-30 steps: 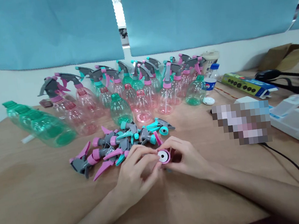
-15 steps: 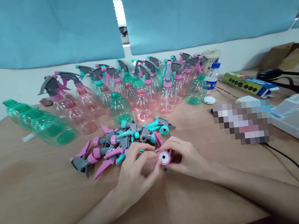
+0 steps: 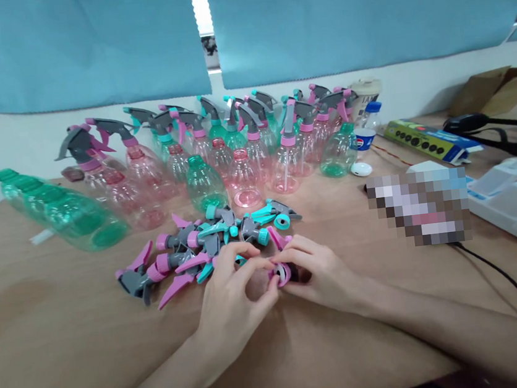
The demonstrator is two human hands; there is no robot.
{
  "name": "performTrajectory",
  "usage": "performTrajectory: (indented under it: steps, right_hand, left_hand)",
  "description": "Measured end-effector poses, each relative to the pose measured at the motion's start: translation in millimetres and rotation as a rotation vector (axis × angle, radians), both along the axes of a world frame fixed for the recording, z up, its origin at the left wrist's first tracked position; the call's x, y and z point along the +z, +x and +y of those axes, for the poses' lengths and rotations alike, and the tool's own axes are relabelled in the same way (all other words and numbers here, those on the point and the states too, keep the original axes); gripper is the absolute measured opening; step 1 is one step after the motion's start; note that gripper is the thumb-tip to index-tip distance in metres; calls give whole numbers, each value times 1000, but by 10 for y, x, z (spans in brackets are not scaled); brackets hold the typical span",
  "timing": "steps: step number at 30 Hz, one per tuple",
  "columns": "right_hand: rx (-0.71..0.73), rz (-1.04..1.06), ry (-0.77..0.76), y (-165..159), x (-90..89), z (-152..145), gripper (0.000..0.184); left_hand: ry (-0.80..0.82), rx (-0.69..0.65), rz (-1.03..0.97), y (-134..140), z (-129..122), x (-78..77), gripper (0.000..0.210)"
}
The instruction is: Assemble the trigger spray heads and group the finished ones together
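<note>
Between my hands is a pink-collared trigger spray head [image 3: 281, 273], its round underside turned towards me. My left hand [image 3: 235, 293] pinches the collar's left edge between thumb and fingers. From the other side, the fingers of my right hand [image 3: 321, 274] are closed around the same spray head, hiding much of its grey body; a pink trigger [image 3: 280, 238] shows just beyond. Left of and behind my hands lies a pile of loose grey spray heads [image 3: 208, 243] with pink or turquoise collars and triggers.
Behind the pile stand several clear pink and green bottles [image 3: 243, 183], many topped with spray heads. Green bottles [image 3: 79, 217] lie on their sides at the left. To the right are a boxed power strip [image 3: 430, 140], a white plastic tray [image 3: 516, 208] and a black cable [image 3: 502, 281].
The spray head has tilted between my fingers: its white underside faced me squarely and now sits at an angle. My view has shifted slightly.
</note>
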State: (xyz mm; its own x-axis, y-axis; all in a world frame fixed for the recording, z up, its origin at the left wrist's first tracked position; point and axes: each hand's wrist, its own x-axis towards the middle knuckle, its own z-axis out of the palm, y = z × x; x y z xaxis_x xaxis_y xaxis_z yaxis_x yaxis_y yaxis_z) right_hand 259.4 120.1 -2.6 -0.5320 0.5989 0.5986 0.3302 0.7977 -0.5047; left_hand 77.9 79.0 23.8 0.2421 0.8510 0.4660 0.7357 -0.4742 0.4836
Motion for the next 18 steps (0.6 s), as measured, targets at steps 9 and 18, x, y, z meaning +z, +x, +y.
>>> performTrajectory:
  steps: [9, 18]
  right_hand:
    - [23, -24, 5, -4, -28, 5, 13]
    - [69, -11, -33, -10, -20, -46, 7]
  left_hand:
    - [-26, -91, 0, -6, 24, -11, 11]
    - [-79, -276, -26, -9, 29, 69, 12]
